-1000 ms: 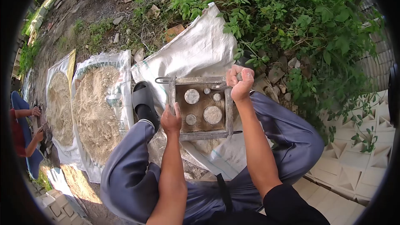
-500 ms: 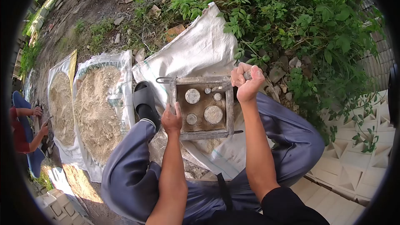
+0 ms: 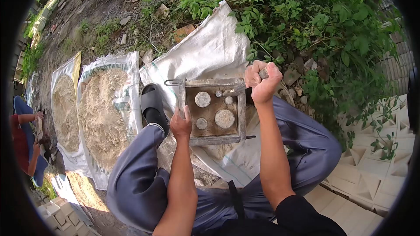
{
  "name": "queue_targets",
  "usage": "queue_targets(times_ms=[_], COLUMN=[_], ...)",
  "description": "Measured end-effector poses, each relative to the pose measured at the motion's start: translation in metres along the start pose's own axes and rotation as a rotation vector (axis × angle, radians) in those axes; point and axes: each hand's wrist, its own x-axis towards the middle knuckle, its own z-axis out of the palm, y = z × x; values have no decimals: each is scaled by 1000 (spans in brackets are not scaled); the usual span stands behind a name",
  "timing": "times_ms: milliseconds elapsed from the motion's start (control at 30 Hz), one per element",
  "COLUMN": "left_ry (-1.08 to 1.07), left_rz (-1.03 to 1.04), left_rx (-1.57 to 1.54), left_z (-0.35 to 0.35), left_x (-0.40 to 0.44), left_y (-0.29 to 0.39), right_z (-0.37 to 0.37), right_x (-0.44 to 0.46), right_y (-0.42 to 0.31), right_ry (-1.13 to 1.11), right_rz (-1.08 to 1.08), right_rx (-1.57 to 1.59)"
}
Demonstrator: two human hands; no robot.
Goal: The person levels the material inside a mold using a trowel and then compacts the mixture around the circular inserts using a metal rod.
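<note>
A square frame of worn grey bars lies on a white sack between my legs. Inside it several round discs of different sizes stand in brown material, among them a large pale disc and another disc. My left hand rests at the frame's left side, its index finger and thumb apart, nothing visibly held. Raised beyond the frame's upper right corner, my right hand is closed in a fist around a small grey object, mostly hidden by the fingers.
Two opened sacks of sandy powder lie at the left. Past them, at the far left edge, another person's arms handle something. Green plants and stones border the upper right; pale patterned blocks are stacked at the lower right.
My right hand has moved right, away from the frame's corner, still closed. My left hand has stayed in place. The other person's hands have shifted slightly.
</note>
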Motion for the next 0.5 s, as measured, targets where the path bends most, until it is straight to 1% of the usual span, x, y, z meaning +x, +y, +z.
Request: queue_targets(times_ms=[33, 133, 200, 267, 300, 333, 400, 433, 500], left_ry=[9, 22, 26, -12, -18, -14, -9, 0, 1], left_rz=[6, 29, 32, -2, -5, -1, 29, 24, 7], left_rx=[-1, -9, -8, -18, -11, -14, -30, -22, -32], left_z=[0, 1, 1, -1, -2, -3, 1, 1, 2], left_x=[0, 0, -3, -1, -3, -4, 0, -3, 0], left_y=[-1, -1, -1, -1, -4, -5, -1, -5, -3], right_z=[-4, 6, 5, 4, 0, 4, 0, -2, -4], right_x=[-7, -4, -1, -7, -11, -13, -4, -6, -2], right_y=[12, 25, 21, 15, 25, 36, 32, 25, 15], right_ry=[23, -73, -45, -19, -43, -55, -60, -46, -39], right_rz=[-6, -77, -94, -135, -148, -175, -97, -98, -109], right_rx=[30, -159, -142, -27, -23, -92, -89, -93, 70])
